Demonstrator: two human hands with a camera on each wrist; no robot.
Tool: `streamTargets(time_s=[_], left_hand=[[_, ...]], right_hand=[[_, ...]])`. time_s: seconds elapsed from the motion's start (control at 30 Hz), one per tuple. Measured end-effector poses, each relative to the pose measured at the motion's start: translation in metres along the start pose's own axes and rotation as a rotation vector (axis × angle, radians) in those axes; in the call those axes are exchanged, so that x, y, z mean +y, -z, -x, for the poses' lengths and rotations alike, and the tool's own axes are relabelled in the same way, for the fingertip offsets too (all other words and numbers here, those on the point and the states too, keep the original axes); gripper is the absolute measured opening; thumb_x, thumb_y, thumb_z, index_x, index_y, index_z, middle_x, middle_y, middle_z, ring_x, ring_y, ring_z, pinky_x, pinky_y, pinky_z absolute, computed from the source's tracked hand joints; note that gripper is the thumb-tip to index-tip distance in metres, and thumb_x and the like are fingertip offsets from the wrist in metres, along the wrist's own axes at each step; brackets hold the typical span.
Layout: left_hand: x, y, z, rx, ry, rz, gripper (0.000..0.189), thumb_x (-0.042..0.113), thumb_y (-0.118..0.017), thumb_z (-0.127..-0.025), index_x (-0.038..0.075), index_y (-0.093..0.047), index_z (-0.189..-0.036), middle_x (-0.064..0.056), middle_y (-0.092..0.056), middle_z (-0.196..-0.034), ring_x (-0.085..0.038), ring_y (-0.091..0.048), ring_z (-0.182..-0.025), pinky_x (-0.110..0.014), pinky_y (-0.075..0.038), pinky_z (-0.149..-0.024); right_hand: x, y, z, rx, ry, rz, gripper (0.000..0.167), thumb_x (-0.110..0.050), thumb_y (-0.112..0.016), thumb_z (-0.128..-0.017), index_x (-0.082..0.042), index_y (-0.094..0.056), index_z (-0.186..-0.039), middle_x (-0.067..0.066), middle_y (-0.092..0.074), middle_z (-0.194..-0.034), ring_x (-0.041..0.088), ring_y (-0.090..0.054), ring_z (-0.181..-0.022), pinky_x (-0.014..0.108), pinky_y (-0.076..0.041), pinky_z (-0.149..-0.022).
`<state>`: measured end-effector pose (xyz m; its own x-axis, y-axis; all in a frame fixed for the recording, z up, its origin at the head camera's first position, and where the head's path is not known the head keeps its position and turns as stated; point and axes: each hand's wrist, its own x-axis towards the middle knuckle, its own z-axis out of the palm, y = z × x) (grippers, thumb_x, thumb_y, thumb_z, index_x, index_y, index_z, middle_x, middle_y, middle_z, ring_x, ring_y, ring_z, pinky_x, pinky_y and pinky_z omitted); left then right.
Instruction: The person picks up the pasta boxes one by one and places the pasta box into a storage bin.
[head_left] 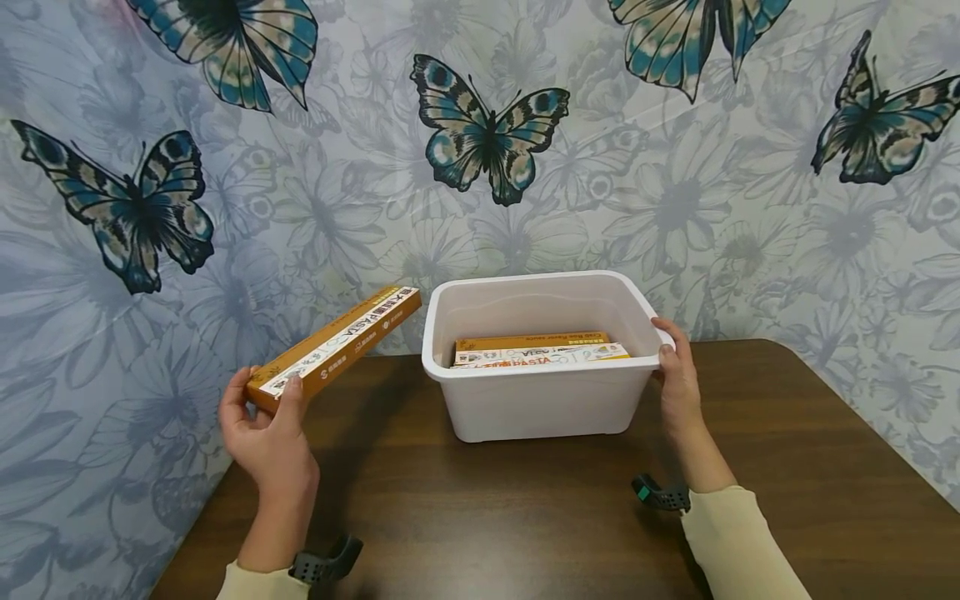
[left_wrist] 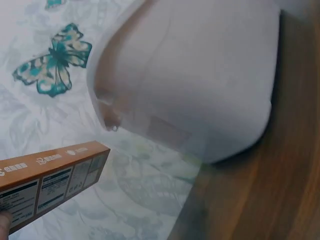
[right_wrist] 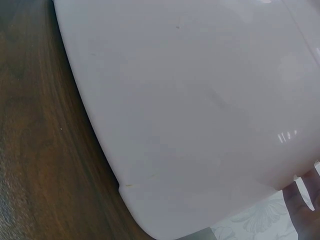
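My left hand (head_left: 273, 442) grips the near end of a long orange-and-white pasta box (head_left: 337, 342), thumb along one side. The box is raised and tilted, its far end close to the left rim of a white plastic bin (head_left: 540, 404). In the left wrist view the box's orange side and printed label panels show, with a fingertip at its edge. My right hand (head_left: 681, 387) holds the bin's right rim, fingers over the edge. Inside the bin stand similar boxes (head_left: 540, 352), their lower parts hidden by the front wall.
The bin stands on a dark brown wooden table (head_left: 480, 517), near its back edge. Right behind is a wall covering (head_left: 330, 217) with flowers and butterflies. Each wrist wears a dark strap, such as the left strap (head_left: 326, 562).
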<state>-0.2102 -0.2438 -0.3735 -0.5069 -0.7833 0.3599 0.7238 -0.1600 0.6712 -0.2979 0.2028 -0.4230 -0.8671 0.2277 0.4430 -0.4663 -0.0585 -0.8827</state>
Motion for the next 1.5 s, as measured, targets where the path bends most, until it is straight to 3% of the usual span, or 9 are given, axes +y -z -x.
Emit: streamTargets(time_s=[0.33,0.53,0.67,1.07,1.3,1.5], left_hand=[[0.002,-0.019,0.004,-0.054,-0.021,0.037,0.06,-0.011,-0.075,-0.079,0.001,-0.053,-0.133,-0.015,-0.043,-0.135,-0.034,-0.049,-0.127,-0.03,-0.057,-0.086],[0.004,-0.027,0.005,-0.055,-0.046,0.067,0.057,-0.011,-0.075,-0.079,0.0,-0.054,-0.131,-0.016,-0.045,-0.134,-0.034,-0.051,-0.123,-0.029,-0.059,-0.08],[0.004,-0.031,0.007,-0.079,-0.03,0.093,0.057,-0.011,-0.075,-0.079,0.0,-0.055,-0.13,-0.016,-0.046,-0.132,-0.033,-0.052,-0.121,-0.029,-0.06,-0.077],[-0.003,-0.037,0.012,-0.112,0.135,0.132,0.051,-0.015,-0.069,-0.081,0.003,-0.058,-0.127,-0.014,-0.049,-0.128,-0.026,-0.054,-0.111,-0.027,-0.06,-0.068],[-0.011,-0.039,0.012,-0.244,0.214,0.198,0.049,-0.016,-0.065,-0.085,0.001,-0.056,-0.129,-0.014,-0.05,-0.123,-0.02,-0.062,-0.098,-0.026,-0.06,-0.065],[-0.02,-0.041,0.008,-0.376,0.308,0.11,0.044,-0.012,-0.06,-0.091,0.006,-0.055,-0.131,-0.009,-0.05,-0.129,-0.019,-0.059,-0.108,-0.026,-0.06,-0.07]], right_hand=[[0.0,0.002,0.001,0.007,0.005,-0.018,0.048,-0.028,-0.035,-0.101,-0.014,-0.045,-0.146,-0.004,-0.048,-0.135,0.017,-0.046,-0.115,0.028,-0.037,-0.087],[0.0,0.003,0.0,0.009,0.004,-0.017,0.048,-0.029,-0.035,-0.101,-0.015,-0.045,-0.146,-0.004,-0.048,-0.135,0.018,-0.046,-0.115,0.027,-0.037,-0.087],[-0.001,0.003,-0.001,0.006,0.005,-0.015,0.048,-0.029,-0.035,-0.101,-0.015,-0.045,-0.146,-0.004,-0.048,-0.135,0.018,-0.046,-0.116,0.028,-0.037,-0.088],[0.0,0.002,0.0,-0.012,0.014,-0.019,0.048,-0.026,-0.034,-0.101,-0.013,-0.044,-0.146,-0.003,-0.048,-0.135,0.018,-0.046,-0.115,0.027,-0.039,-0.087],[-0.001,0.001,0.0,-0.02,0.01,-0.016,0.048,-0.026,-0.033,-0.101,-0.012,-0.043,-0.146,-0.004,-0.048,-0.135,0.019,-0.046,-0.115,0.027,-0.039,-0.087],[-0.002,0.002,0.0,-0.022,0.011,-0.006,0.049,-0.026,-0.033,-0.101,-0.012,-0.042,-0.147,-0.005,-0.048,-0.135,0.019,-0.046,-0.116,0.028,-0.038,-0.088]])
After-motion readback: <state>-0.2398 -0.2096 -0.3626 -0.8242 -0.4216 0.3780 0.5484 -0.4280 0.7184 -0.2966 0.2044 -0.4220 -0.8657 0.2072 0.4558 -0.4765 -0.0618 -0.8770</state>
